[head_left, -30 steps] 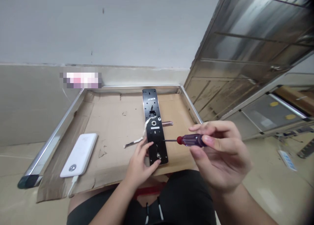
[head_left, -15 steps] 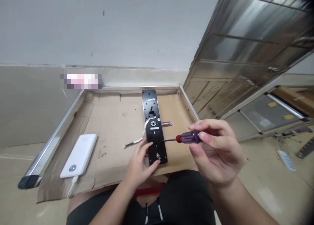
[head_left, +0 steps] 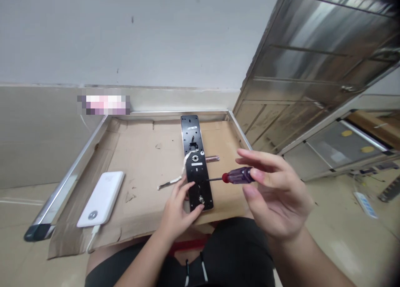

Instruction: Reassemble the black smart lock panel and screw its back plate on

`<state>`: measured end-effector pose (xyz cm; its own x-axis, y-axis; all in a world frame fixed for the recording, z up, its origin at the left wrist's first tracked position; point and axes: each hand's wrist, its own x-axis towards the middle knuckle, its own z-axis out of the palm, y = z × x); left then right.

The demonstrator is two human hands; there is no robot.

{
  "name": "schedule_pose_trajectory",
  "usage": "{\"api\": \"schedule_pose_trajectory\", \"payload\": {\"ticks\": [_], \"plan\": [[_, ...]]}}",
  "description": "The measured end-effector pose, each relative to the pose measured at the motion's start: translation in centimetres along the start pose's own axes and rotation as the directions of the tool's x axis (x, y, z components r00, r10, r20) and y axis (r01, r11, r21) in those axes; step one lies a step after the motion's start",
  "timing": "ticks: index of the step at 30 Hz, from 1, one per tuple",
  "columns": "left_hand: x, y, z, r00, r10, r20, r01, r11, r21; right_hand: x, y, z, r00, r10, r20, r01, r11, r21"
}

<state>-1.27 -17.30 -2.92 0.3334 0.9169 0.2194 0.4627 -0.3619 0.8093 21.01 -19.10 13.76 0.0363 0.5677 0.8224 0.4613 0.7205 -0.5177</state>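
Observation:
A long black door lock panel [head_left: 194, 174] lies lengthwise on the cardboard, with a white-wrapped cable [head_left: 184, 166] coming off its left side. My left hand [head_left: 179, 210] grips the panel's near part, fingers at the left edge and thumb at the near end. In my right hand [head_left: 278, 195] is a screwdriver [head_left: 239, 176] with a purple handle and red collar, pinched near the handle's end between thumb and finger. The other fingers are lifted off it. Its shaft points left over the panel's right edge; whether the tip touches the panel I cannot tell.
A copper-coloured rod [head_left: 213, 158] juts out at the panel's right side. On the left of the cardboard [head_left: 140, 153] lies a white power bank [head_left: 101, 199] with a plugged-in cable. A metal rail [head_left: 64, 187] frames the table. Low on the right floor is a power strip [head_left: 365, 204].
The screwdriver has shifted very slightly left, and the upper fingers of my right hand have spread a little away from its handle. My left hand and the lock panel look unchanged.

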Motion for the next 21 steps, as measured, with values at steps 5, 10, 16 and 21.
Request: {"api": "schedule_pose_trajectory", "payload": {"ticks": [5,10,16,21], "plan": [[-0.1,0.0,0.0,1.000,-0.007,0.009,0.007,1.000,-0.002,-0.2,-0.3,-0.1,0.999,0.034,-0.015,-0.034,0.999,0.001],[-0.1,0.0,0.0,1.000,-0.003,0.006,0.003,1.000,0.000,0.0,0.3,0.1,0.997,-0.004,-0.083,-0.002,0.998,-0.067],[0.0,0.0,0.0,1.000,-0.004,0.002,0.004,1.000,-0.005,0.0,0.5,-0.1,0.999,0.039,0.035,-0.041,0.999,0.035],[0.0,-0.1,0.0,1.000,-0.004,0.006,0.003,1.000,0.000,0.3,1.0,-1.2,0.982,0.055,0.182,-0.083,0.985,0.154]]}}
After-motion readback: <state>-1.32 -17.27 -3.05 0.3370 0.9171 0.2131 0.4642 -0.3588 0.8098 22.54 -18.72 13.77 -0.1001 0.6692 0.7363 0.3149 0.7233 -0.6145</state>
